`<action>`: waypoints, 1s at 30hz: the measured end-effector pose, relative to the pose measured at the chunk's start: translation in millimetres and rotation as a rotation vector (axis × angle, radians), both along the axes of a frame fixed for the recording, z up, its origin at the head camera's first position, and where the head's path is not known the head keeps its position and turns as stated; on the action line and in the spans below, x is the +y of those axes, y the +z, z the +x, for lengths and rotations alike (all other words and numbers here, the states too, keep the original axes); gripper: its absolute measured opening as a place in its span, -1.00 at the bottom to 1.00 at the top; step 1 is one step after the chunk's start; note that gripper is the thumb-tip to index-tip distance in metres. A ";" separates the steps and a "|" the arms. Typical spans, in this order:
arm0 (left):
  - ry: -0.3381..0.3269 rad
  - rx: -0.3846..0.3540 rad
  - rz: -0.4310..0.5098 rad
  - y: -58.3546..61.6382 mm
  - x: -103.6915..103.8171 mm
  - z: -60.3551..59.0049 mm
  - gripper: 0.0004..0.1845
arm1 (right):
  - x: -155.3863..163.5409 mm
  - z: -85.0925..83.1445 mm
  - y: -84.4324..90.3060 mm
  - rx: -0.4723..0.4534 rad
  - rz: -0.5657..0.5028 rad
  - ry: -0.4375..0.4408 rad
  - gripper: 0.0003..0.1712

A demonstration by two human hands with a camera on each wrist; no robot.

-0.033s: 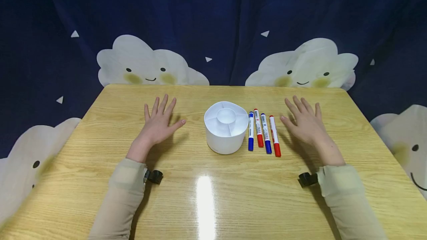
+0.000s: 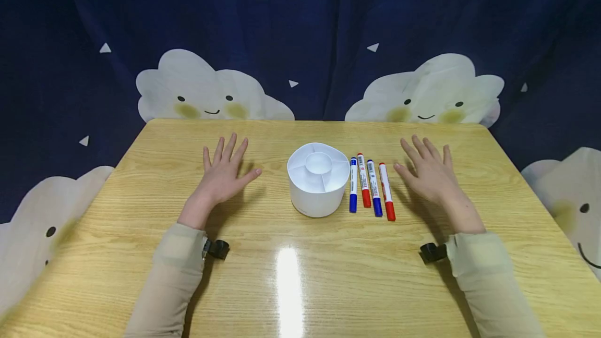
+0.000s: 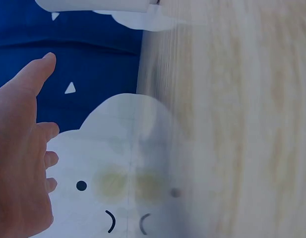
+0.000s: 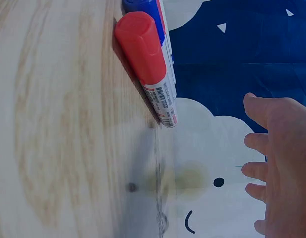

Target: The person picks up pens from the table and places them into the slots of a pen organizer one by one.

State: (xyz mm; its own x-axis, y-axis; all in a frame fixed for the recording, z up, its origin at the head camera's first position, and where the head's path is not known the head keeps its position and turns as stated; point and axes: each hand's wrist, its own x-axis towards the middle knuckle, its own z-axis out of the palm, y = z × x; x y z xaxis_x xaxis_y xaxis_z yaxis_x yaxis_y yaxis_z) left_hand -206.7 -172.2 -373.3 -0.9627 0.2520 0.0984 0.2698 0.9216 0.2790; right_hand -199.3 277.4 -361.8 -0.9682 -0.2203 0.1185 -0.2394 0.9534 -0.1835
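Observation:
A round white organizer point(image 2: 317, 202) with several compartments around a central cup stands mid-table. Right of it, several capped markers lie side by side: a blue marker point(image 2: 353, 185), a red marker point(image 2: 363, 180), a second blue marker point(image 2: 374, 188) and a second red marker point(image 2: 387, 192). My left hand point(image 2: 221, 175), fingers spread, is over the table left of the organizer and holds nothing. My right hand point(image 2: 429, 172) is also spread and bare, just right of the markers. In the right wrist view, the nearest red marker point(image 4: 143, 52) lies in front of that hand.
The wooden table point(image 2: 357, 280) reaches back to a dark blue curtain point(image 2: 310, 30) printed with clouds. Both sleeved forearms come in from the front edge, each with a small black camera, such as the left one point(image 2: 218, 249), at the cuff.

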 end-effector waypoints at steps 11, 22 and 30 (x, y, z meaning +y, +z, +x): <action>0.002 -0.006 -0.001 1.0 -0.6 -0.5 -0.07 | 0.5 -0.5 0.4 -0.002 -0.005 -0.011 -0.22; -0.013 -0.002 0.017 1.4 0.4 0.2 -0.08 | -3.9 -2.2 1.8 -0.014 -0.015 -0.004 -0.24; -0.013 -0.002 0.010 0.9 0.6 -1.1 -0.08 | -8.1 -5.5 0.0 -0.015 -0.026 0.015 -0.26</action>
State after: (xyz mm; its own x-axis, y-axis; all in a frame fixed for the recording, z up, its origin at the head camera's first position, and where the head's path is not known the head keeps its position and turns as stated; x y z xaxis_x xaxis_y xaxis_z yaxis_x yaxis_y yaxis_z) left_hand -207.8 -171.6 -372.4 -0.9595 0.2638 0.0986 0.2813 0.9152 0.2885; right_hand -204.8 269.3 -361.8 -0.9665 -0.2319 0.1102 -0.2509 0.9445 -0.2122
